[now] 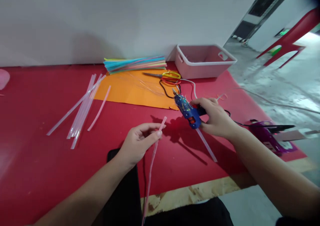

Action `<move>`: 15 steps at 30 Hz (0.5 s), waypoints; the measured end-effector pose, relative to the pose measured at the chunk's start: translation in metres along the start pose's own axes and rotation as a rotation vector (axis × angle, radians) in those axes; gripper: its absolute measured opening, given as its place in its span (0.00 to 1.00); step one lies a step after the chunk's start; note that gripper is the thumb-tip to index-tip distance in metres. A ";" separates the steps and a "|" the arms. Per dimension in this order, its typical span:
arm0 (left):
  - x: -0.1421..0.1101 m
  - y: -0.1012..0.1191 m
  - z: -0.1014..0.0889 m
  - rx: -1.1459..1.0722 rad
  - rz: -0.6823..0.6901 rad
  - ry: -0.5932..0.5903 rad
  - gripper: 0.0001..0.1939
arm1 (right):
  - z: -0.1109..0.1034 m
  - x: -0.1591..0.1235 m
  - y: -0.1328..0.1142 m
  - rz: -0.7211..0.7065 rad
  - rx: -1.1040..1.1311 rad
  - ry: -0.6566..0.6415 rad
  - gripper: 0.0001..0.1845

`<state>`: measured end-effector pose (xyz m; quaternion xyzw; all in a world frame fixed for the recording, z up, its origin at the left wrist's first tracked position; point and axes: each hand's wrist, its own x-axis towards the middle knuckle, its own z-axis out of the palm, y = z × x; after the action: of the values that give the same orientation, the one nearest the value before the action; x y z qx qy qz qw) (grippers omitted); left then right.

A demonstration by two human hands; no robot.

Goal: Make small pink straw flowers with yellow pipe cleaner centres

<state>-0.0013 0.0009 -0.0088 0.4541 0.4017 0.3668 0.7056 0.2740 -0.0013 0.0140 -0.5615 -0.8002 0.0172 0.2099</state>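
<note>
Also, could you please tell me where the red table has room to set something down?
The red tabletop is widely bare left of the pale sticks; a smaller patch lies between them and the left hand. The back is crowded with the coloured bundle, scissors and basket.

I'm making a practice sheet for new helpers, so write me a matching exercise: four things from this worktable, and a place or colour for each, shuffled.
Things
1. Glue gun
2. Scissors
3. Basket
4. Long pink strip

Places and colours
A. Pink, with a white rim
B. Held in the fingers of the left hand
C. Yellow and red handles
D. Held in the right hand

Right pairs: 1-D, 2-C, 3-A, 4-B
</note>
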 end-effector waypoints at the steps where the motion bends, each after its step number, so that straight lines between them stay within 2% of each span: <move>1: 0.001 -0.001 -0.001 -0.010 0.018 0.005 0.10 | -0.005 0.005 0.002 0.034 -0.031 -0.025 0.25; 3: 0.003 -0.002 -0.003 -0.015 0.025 0.008 0.11 | -0.015 0.019 0.010 0.133 -0.125 -0.115 0.23; 8: 0.002 -0.001 -0.004 0.003 -0.011 0.015 0.15 | -0.032 0.057 0.050 0.299 -0.242 -0.209 0.22; 11: 0.003 -0.001 -0.005 0.012 -0.001 0.019 0.17 | -0.030 0.070 0.074 0.437 -0.312 -0.285 0.19; 15: 0.005 -0.003 -0.005 0.006 0.012 0.041 0.21 | -0.018 0.067 0.090 0.564 -0.382 -0.409 0.19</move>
<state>-0.0034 0.0066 -0.0139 0.4511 0.4144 0.3788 0.6938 0.3420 0.0893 0.0282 -0.7732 -0.6287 0.0363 -0.0751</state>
